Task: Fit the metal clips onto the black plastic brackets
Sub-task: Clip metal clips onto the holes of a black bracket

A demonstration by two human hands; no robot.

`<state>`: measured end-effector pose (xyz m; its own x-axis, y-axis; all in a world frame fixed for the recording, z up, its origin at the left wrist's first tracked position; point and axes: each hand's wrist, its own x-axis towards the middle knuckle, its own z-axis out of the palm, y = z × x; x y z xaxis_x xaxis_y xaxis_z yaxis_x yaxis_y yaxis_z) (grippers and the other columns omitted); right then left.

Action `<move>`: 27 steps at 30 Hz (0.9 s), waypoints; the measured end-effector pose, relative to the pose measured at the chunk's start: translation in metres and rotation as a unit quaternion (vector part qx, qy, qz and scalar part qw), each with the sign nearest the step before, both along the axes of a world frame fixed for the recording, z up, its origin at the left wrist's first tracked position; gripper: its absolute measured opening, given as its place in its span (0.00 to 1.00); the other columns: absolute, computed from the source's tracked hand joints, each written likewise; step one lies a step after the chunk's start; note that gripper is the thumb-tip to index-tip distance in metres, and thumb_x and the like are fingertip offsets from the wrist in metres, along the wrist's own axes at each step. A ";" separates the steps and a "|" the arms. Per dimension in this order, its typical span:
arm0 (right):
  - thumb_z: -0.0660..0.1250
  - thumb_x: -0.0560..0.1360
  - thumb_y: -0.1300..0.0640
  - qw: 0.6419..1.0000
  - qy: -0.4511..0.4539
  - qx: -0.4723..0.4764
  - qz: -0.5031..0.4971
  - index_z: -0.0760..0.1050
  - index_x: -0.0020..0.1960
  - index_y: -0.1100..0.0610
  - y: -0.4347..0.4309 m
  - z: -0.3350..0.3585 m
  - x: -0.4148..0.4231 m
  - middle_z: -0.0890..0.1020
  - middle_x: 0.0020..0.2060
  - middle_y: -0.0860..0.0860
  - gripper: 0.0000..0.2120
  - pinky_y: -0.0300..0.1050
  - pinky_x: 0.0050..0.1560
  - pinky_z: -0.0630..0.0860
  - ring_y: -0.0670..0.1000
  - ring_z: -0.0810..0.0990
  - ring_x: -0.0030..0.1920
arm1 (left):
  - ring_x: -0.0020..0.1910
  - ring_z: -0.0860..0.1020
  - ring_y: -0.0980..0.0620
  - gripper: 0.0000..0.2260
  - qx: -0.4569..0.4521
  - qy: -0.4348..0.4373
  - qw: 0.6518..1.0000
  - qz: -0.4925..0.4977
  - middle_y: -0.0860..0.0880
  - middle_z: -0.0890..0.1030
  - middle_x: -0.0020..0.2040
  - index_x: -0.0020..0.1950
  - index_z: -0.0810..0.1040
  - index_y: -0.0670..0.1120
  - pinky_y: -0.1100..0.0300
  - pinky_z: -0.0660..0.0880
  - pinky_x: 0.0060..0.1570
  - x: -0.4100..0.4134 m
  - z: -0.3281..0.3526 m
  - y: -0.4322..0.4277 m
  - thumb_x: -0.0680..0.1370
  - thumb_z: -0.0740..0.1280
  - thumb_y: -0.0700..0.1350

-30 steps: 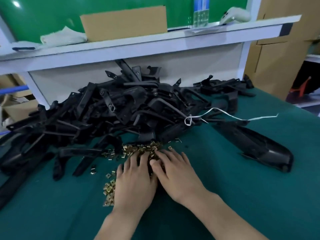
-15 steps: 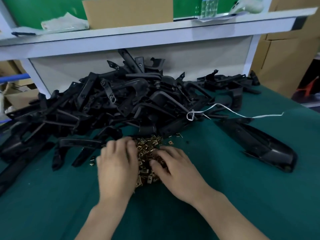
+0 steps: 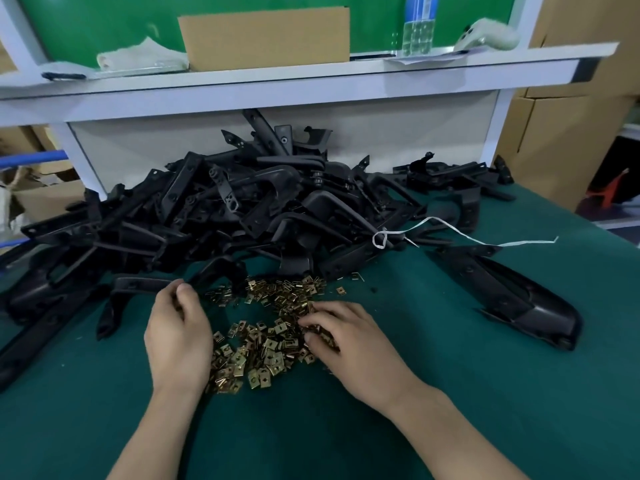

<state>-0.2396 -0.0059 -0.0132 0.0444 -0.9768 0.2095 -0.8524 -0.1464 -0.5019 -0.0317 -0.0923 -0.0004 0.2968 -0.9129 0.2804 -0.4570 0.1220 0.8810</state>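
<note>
Between my two hands, on the green mat point(image 3: 485, 410), lies the scatter of metal clips point(image 3: 263, 341), brass-coloured and loose. It spreads forward to the foot of the heap of black plastic brackets point(image 3: 242, 216) just beyond my fingertips. My right hand point(image 3: 349, 344) sits on the right side of the scatter, fingers and thumb curled down into it, pinching at a few clips. My left hand point(image 3: 178, 336) is at the left edge, fingers curled in toward the thumb; whether it has a clip inside I cannot tell. Its fingertips are just short of a long bracket point(image 3: 145, 284) poking out of the heap.

I see no clip on any bracket, so I judge this the picking stage. Next I would need to lift one clip free of its neighbours, turn its open end forward, and draw a bracket out to slide it onto. The tangle may drag others along.
</note>
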 end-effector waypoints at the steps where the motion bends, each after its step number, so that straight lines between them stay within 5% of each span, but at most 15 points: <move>1: 0.56 0.84 0.43 1.000 -0.005 -0.003 -0.001 0.73 0.69 0.42 0.000 0.000 0.000 0.68 0.72 0.40 0.16 0.40 0.74 0.56 0.43 0.59 0.72 | 0.43 0.77 0.58 0.18 -0.018 0.017 1.000 0.015 0.55 0.79 0.47 0.70 0.72 0.49 0.56 0.71 0.41 -0.001 0.002 0.002 0.85 0.53 0.55; 6: 0.59 0.84 0.48 0.999 -0.046 -0.015 -0.007 0.77 0.64 0.42 -0.001 0.001 0.000 0.74 0.63 0.38 0.13 0.29 0.64 0.58 0.40 0.64 0.64 | 0.43 0.75 0.67 0.14 -0.126 0.073 0.989 0.035 0.59 0.76 0.46 0.66 0.71 0.53 0.65 0.68 0.41 -0.012 0.015 0.015 0.84 0.55 0.56; 9: 0.60 0.84 0.50 0.998 -0.068 -0.009 -0.008 0.78 0.62 0.42 -0.002 0.000 -0.001 0.75 0.59 0.37 0.11 0.25 0.59 0.59 0.40 0.65 0.62 | 0.42 0.75 0.59 0.14 -0.187 0.079 0.979 -0.005 0.58 0.74 0.49 0.66 0.68 0.52 0.67 0.70 0.38 -0.024 0.017 0.028 0.84 0.56 0.57; 13: 0.60 0.84 0.52 0.993 -0.116 -0.015 -0.023 0.79 0.61 0.42 -0.002 0.000 -0.002 0.76 0.56 0.37 0.11 0.23 0.58 0.59 0.39 0.67 0.60 | 0.48 0.75 0.62 0.09 -0.241 0.010 0.965 -0.099 0.63 0.72 0.51 0.62 0.67 0.55 0.73 0.71 0.40 -0.035 0.015 0.040 0.84 0.56 0.55; 16: 0.60 0.84 0.54 0.989 -0.138 -0.020 -0.037 0.79 0.60 0.43 -0.002 0.000 -0.003 0.77 0.53 0.37 0.11 0.22 0.56 0.60 0.38 0.69 0.57 | 0.51 0.74 0.63 0.10 -0.275 -0.070 0.944 -0.167 0.55 0.72 0.55 0.61 0.70 0.50 0.76 0.69 0.47 -0.043 0.011 0.047 0.84 0.56 0.52; 20: 0.63 0.83 0.54 0.983 -0.174 -0.031 -0.048 0.81 0.58 0.45 -0.004 0.002 -0.003 0.81 0.52 0.38 0.10 0.27 0.56 0.67 0.38 0.74 0.56 | 0.55 0.75 0.61 0.15 -0.252 -0.150 0.928 -0.228 0.67 0.66 0.64 0.67 0.71 0.52 0.74 0.67 0.53 -0.050 0.004 0.053 0.85 0.53 0.55; 27: 0.59 0.84 0.48 0.882 -0.461 -0.034 -0.088 0.81 0.54 0.42 -0.003 0.019 -0.008 0.86 0.48 0.41 0.12 0.24 0.50 0.69 0.37 0.80 0.54 | 0.68 0.71 0.59 0.20 -0.206 -0.211 0.907 -0.302 0.64 0.63 0.71 0.76 0.63 0.56 0.59 0.72 0.61 -0.051 0.001 0.054 0.85 0.51 0.58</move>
<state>-0.2477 -0.0091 0.0054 -0.3265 -0.9353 0.1363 -0.0980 -0.1099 -0.9891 -0.0825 -0.0385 0.0003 -0.4356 -0.6655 0.6061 -0.4831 0.7410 0.4665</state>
